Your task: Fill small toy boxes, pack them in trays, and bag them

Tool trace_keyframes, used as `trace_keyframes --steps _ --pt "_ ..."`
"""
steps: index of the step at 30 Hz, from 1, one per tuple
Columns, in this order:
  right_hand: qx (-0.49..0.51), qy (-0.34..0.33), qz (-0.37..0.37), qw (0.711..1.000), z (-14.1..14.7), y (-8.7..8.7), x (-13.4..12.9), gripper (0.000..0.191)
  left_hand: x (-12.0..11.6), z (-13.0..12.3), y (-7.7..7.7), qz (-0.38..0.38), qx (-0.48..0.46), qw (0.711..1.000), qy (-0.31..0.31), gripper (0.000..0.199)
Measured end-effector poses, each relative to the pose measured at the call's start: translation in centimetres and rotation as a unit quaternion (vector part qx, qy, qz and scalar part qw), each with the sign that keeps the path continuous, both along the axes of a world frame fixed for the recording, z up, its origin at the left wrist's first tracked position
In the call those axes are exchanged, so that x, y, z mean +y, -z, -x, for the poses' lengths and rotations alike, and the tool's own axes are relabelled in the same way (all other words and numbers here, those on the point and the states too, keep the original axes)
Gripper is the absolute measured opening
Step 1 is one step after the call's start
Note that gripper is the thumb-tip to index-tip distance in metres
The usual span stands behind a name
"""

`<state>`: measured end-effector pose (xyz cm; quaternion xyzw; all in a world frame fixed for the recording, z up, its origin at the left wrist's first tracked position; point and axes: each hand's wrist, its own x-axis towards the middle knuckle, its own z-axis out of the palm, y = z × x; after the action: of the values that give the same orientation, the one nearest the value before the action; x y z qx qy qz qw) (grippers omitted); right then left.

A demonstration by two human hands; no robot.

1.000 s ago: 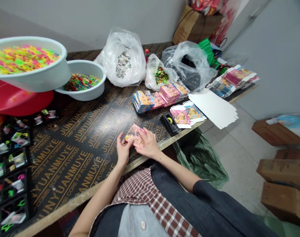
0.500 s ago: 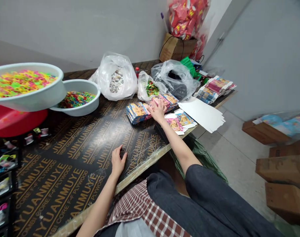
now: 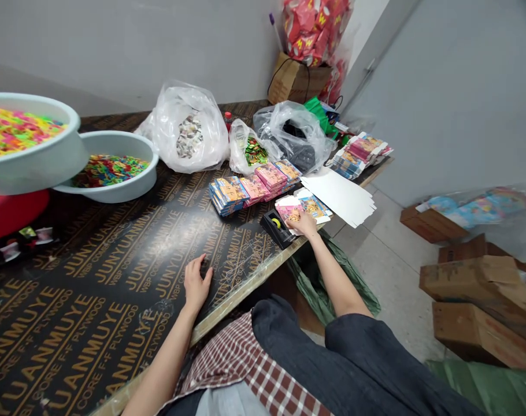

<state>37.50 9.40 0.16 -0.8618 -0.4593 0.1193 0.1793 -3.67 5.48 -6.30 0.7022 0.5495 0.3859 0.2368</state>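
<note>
My right hand (image 3: 304, 223) is at the near edge of a flat pink printed carton (image 3: 288, 208), its fingers closed on the card. Just beyond it, a flat blue-and-yellow carton (image 3: 314, 204) lies on the same pile. To the left of that hand is a black tape dispenser (image 3: 277, 228) with a yellow-green core. Resting on the dark plywood table (image 3: 159, 248), my left hand (image 3: 197, 284) has its fingers apart and holds nothing. Folded boxes, blue ones (image 3: 229, 193) and pink ones (image 3: 269, 177), sit in a row of stacks farther back.
White card sheets (image 3: 341, 196) overhang the table's right edge. Plastic bags (image 3: 165, 127) of small packets stand behind the stacks. Pale basins (image 3: 152, 179) of colourful small pieces are at left. Cardboard boxes (image 3: 471, 283) lie on the floor at right.
My right hand has left the row of stacked boxes and moved toward me onto the flat pink carton. The tape dispenser is now uncovered. My left hand stays on the table.
</note>
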Motion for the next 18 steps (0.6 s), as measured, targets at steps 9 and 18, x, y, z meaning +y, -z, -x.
trace_keyframes --steps 9,18 --pt "0.030 0.103 -0.259 0.960 1.3 -6.1 -0.8 0.047 0.5 0.5 -0.5 0.120 -0.162 0.979 -0.036 0.041" --pt "0.411 -0.189 -0.281 0.846 19.5 -7.2 -5.1 0.070 -2.2 -2.7 -8.5 0.276 -0.466 0.834 0.105 0.074"
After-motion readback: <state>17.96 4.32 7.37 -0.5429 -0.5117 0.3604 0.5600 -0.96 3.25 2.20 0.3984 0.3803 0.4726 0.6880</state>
